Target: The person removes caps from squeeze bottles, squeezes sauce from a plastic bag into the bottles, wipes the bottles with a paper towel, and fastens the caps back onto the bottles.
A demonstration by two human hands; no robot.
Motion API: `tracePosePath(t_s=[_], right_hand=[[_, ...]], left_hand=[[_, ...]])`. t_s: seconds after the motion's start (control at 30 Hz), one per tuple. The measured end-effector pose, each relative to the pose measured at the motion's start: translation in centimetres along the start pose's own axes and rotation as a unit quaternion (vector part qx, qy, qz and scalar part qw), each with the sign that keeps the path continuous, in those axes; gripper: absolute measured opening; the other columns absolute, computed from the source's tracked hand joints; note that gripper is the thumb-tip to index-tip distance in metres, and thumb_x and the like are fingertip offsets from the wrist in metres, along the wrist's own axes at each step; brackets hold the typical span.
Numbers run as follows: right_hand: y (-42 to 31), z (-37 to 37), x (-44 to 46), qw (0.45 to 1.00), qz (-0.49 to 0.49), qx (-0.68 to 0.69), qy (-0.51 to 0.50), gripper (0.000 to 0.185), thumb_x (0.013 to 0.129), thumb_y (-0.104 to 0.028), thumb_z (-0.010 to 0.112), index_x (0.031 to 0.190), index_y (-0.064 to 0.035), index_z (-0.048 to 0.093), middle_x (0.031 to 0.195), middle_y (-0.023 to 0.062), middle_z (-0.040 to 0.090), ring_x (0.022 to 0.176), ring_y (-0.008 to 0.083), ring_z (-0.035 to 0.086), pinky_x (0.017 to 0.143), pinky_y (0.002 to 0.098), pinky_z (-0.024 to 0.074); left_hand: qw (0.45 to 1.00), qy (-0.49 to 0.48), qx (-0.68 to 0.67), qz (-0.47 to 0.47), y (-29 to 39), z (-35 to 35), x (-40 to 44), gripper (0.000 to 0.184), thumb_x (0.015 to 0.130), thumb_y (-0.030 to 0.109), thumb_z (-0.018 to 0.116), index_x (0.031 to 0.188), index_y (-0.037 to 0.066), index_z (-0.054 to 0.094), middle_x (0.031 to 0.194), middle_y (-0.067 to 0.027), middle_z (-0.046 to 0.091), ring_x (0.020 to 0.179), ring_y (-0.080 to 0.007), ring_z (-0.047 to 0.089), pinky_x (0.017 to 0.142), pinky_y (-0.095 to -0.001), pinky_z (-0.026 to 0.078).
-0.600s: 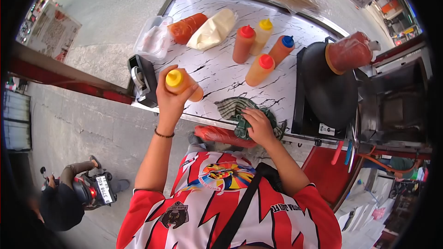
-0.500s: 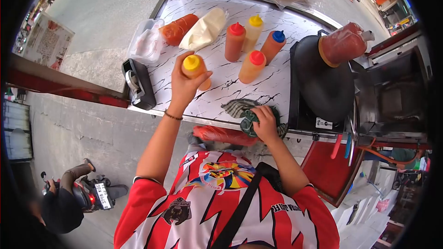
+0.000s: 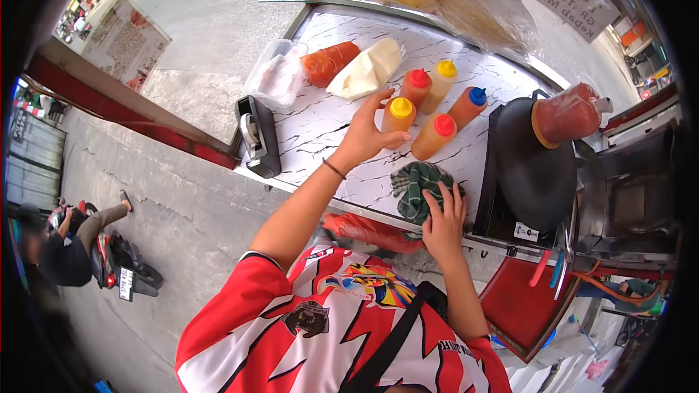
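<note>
My left hand (image 3: 368, 131) is at the near left side of an orange-filled bottle with a yellow cap (image 3: 398, 118), its thumb and fingers spread around it. That bottle stands beside two red-capped bottles (image 3: 434, 138), a pale yellow-capped bottle (image 3: 441, 86) and a blue-capped bottle (image 3: 467, 107). Near the front edge of the counter (image 3: 313, 131), my right hand (image 3: 445, 224) rests its spread fingers on the right side of a bunched green checked cloth (image 3: 420, 189).
A tape dispenser (image 3: 258, 138), a plastic container (image 3: 278, 73), an orange package (image 3: 329, 63) and a cream-coloured bag (image 3: 368, 69) lie at left. At right are a black round pan (image 3: 535, 167) and a wrapped red bottle (image 3: 568, 115). A person sits on a motorbike (image 3: 124, 262) below left.
My left hand has carried the yellow-capped bottle right to the other bottles, and its fingers have spread. My right hand's fingers have opened out on the cloth, which is now more bunched.
</note>
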State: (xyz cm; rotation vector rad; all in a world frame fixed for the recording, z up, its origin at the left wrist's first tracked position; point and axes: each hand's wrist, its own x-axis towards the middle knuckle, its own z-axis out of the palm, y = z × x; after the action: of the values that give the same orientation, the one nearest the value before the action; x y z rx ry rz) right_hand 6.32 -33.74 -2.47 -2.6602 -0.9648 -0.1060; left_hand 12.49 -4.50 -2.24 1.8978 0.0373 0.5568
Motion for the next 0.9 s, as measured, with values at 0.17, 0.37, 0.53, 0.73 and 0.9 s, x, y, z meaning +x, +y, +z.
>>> tracePosePath(t_s=[0.17,0.37,0.53,0.73,0.9], right_hand=[[-2.9,-0.6,0.4,0.983,-0.103,0.151,0.014,0.043,0.082,0.003,0.065,0.124,-0.0049,0.067,0.129,0.0158,0.06,0.121,0.038,0.057,0.102,0.0465,0.0488],[-14.2,1.5,12.8,0.951,-0.255,0.173,-0.004,0.033,0.083,-0.005,0.066,0.116,-0.0075,0.07,0.098,0.0081,0.065,0.092,0.0292,0.065,0.08,0.042,0.053],[-22.8,5.9,27.4,0.978,-0.206,-0.009,0.038,0.03,0.087,-0.007,0.062,0.115,-0.0132,0.073,0.099,0.0102,0.067,0.096,0.0306,0.066,0.08,0.0457,0.0547],[-23.2,12.0,33.4,0.98,-0.168,-0.077,-0.078,0.023,0.086,-0.008,0.064,0.105,-0.0088,0.076,0.1,0.0118,0.069,0.097,0.0315,0.067,0.081,0.0457,0.0546],[-23.4,11.5,32.2,0.988,-0.154,-0.01,0.011,0.028,0.085,-0.009,0.065,0.112,-0.0038,0.073,0.104,0.0119,0.07,0.104,0.031,0.067,0.085,0.0448,0.0538]], left_hand=[[0.975,0.11,0.189,-0.039,0.0,-17.7,2.9,0.026,0.091,0.017,0.076,0.115,0.005,0.072,0.107,-0.0105,0.077,0.086,-0.0251,0.076,0.077,-0.0377,0.059],[0.74,-0.077,0.665,-0.06,-9.7,-26.4,10.8,0.017,0.091,0.018,0.067,0.095,0.005,0.078,0.1,-0.0121,0.078,0.094,-0.0332,0.076,0.077,-0.0444,0.061],[0.631,-0.163,0.758,-0.03,-18.3,-23.9,13.8,0.018,0.093,0.019,0.064,0.094,0.017,0.081,0.101,-0.0056,0.079,0.096,-0.0226,0.077,0.076,-0.0365,0.061],[0.598,-0.219,0.766,-0.09,-19.7,-23.4,15.5,0.027,0.1,0.018,0.056,0.111,0.02,0.081,0.11,0.0037,0.079,0.099,-0.0158,0.076,0.072,-0.0346,0.061],[0.737,-0.141,0.654,-0.098,-13.5,-25.0,15.4,0.021,0.094,0.016,0.062,0.104,0.012,0.08,0.11,-0.0072,0.078,0.101,-0.0267,0.076,0.078,-0.0383,0.062]])
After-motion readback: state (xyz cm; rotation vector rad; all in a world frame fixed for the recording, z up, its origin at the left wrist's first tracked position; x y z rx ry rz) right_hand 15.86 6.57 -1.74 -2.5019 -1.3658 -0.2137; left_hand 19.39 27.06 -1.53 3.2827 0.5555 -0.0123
